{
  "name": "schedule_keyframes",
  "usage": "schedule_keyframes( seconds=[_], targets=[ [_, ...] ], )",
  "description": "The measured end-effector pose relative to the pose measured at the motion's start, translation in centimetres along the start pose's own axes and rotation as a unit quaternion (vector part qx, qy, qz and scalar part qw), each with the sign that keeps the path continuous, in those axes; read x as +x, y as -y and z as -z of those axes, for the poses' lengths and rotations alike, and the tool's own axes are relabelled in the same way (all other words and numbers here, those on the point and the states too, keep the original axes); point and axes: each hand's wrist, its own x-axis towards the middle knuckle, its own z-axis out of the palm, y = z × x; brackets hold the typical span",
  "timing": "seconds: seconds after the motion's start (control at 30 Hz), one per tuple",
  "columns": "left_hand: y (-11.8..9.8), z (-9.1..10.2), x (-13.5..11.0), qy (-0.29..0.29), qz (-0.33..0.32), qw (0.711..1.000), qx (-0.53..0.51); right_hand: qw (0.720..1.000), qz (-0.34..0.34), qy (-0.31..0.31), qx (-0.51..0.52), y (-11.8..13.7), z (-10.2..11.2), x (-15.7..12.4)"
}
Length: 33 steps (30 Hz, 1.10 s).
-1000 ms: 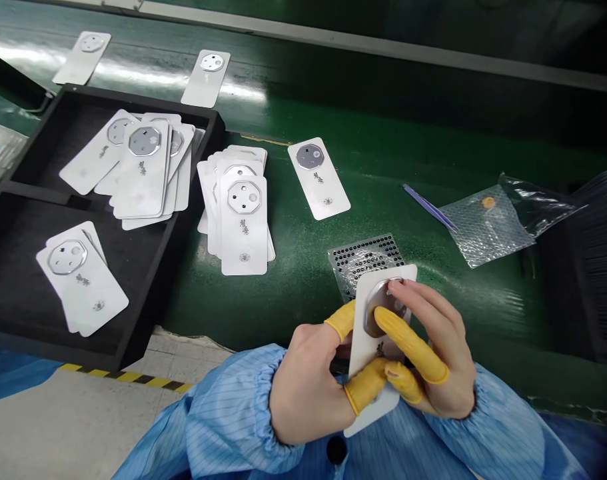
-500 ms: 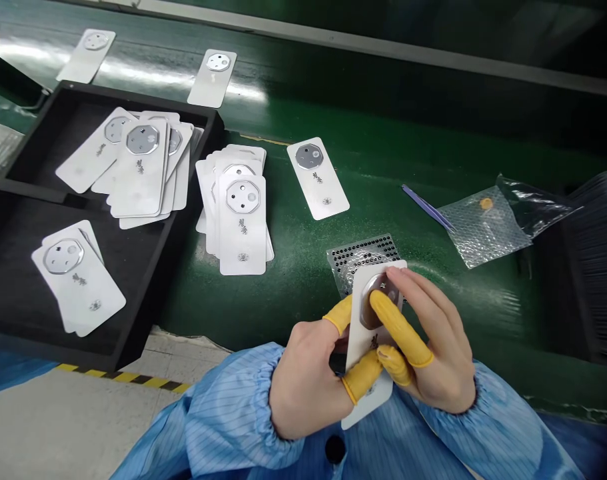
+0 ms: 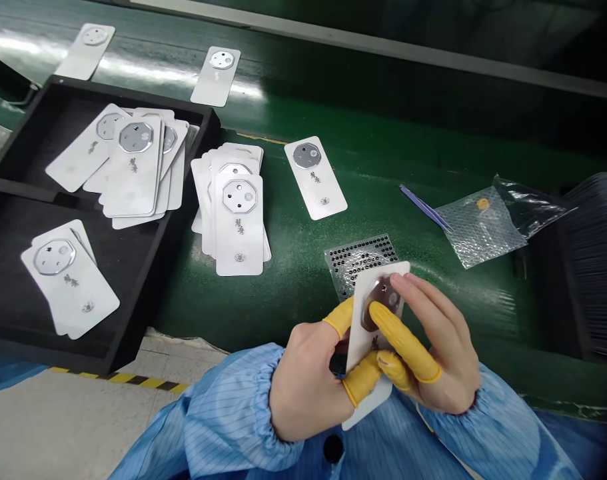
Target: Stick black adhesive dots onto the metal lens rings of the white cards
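Note:
Tilted up in front of me, a white rounded card (image 3: pixel 359 327) has a shiny silver octagon and dark printed characters on its face. My left hand (image 3: pixel 313 380) grips its left side, with yellow finger cots on the thumb and a finger; some fingers are hidden behind the card. My right hand (image 3: pixel 433 347) has its fingers apart against the face. Its yellow-covered index fingertip rests on the octagon, and a bare fingertip touches near the upper right corner. Partly hidden behind the card lies a clear sheet of small black dots (image 3: pixel 356 257).
Left of the sheet are a single card (image 3: pixel 316 183) and a stack of cards (image 3: pixel 240 240). A black divided tray (image 3: pixel 153 280) holds more cards. Purple tweezers (image 3: pixel 423 205) lie against a bubble-wrap bag (image 3: pixel 478 233). Two cards lie along the far side of the green surface (image 3: pixel 283 300).
My right middle fingers have lifted slightly and shifted right along the card's top, uncovering more of the octagon. The index finger stays on it. The view has shifted slightly.

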Motion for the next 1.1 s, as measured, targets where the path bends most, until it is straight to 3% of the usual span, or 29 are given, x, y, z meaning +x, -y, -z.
schedule_keyframes(
  seconds=[0.07, 0.23, 0.43, 0.57, 0.8, 0.93, 1.1],
  targets=[
    [0.2, 0.0, 0.0, -0.016, 0.003, 1.0, 0.015, 1.0, 0.006, 0.01, -0.003, 0.0, -0.4, -0.2],
    [0.8, 0.0, 0.4, -0.03, -0.009, 0.999, -0.008, 0.992, -0.004, 0.057, 0.112, -0.9, -1.4, -0.9],
    [0.4, -0.2, 0.8, 0.017, 0.04, 0.987, -0.157, 0.99, -0.05, -0.014, 0.128, -1.5, -1.0, -0.9],
    [0.1, -0.1, 0.6, 0.022, 0.056, 0.981, -0.186, 0.993, -0.031, -0.025, 0.107, -1.2, -0.7, -0.6],
    [0.1, -0.2, 0.5, 0.016, 0.042, 0.992, -0.121, 0.998, 0.003, 0.013, 0.069, -1.3, -0.1, -0.2],
    [0.0, -0.1, 0.5, 0.0, 0.014, 0.999, -0.034, 0.999, 0.028, 0.04, 0.019, -1.1, 0.3, -0.1],
    [0.6, -0.1, 0.4, -0.052, -0.054, 0.996, 0.052, 0.992, 0.004, 0.076, 0.104, -0.9, -0.4, -0.1]
  ],
)
